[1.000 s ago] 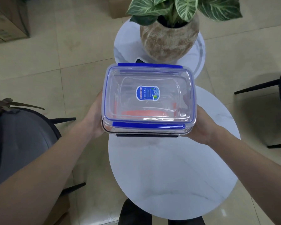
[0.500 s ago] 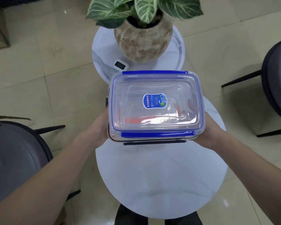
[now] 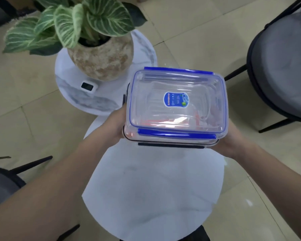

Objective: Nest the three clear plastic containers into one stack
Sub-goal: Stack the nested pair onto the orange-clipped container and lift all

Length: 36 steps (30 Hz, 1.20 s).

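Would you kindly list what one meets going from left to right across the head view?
Potted plant → small white device → left hand → stack of clear containers → right hand → grey chair.

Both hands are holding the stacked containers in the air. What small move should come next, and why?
Probably lower the stack onto the round white table just below it. The left hand and right hand grip its sides, and it already looks nested.
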Motion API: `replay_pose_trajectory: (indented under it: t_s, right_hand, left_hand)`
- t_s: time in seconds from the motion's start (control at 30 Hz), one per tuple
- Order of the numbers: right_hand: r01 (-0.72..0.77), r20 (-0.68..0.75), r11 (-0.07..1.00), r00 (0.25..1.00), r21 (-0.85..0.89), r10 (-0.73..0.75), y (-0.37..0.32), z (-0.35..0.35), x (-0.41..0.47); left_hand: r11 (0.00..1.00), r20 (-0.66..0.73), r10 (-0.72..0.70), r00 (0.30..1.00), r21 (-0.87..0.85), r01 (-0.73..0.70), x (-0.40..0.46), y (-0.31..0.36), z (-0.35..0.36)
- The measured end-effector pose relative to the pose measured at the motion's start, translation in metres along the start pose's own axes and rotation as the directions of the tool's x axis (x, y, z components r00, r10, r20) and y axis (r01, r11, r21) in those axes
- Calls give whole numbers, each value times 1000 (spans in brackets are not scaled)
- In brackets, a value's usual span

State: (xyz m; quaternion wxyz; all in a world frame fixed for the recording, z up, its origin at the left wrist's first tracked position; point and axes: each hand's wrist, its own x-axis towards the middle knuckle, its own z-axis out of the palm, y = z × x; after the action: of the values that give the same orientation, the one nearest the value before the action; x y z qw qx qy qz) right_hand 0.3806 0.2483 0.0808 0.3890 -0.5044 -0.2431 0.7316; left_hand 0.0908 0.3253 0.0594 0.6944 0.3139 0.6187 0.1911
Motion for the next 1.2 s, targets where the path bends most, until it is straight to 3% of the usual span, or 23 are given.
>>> replay_pose_trajectory:
  t_s: [0.3, 0.43, 0.6, 0.73, 0.9, 1.07, 1.2]
  right_hand:
    - [-36, -122, 995, 991, 90, 47, -11, -30, 13]
    - [-9, -132, 995, 991, 99, 22, -18, -34, 18]
    - [-8, -128, 996, 992, 94, 20, -22, -40, 26]
    - [-34, -109, 992, 993, 120, 47, -25, -40, 31]
    - [-38, -127, 997, 991, 69, 46, -23, -45, 34]
    - [-85, -237, 993, 969, -79, 64, -16, -53, 38]
    - [-137, -346, 988, 932, -72, 104, -20, -48, 37]
  left_hand:
    - [1000, 81, 23, 996, 11, -24, 35, 39, 26]
    - [998, 172, 58, 983, 25, -64, 45, 53, 35]
    - [996, 157, 74, 985, 44, -82, 55, 69, 40]
    - [995, 235, 75, 969, 50, -89, 52, 76, 45]
    - [993, 174, 99, 980, 46, -109, 58, 79, 47]
    - [994, -10, 105, 994, 18, -104, 63, 74, 44]
    - [997, -154, 64, 986, 62, -55, 65, 78, 41]
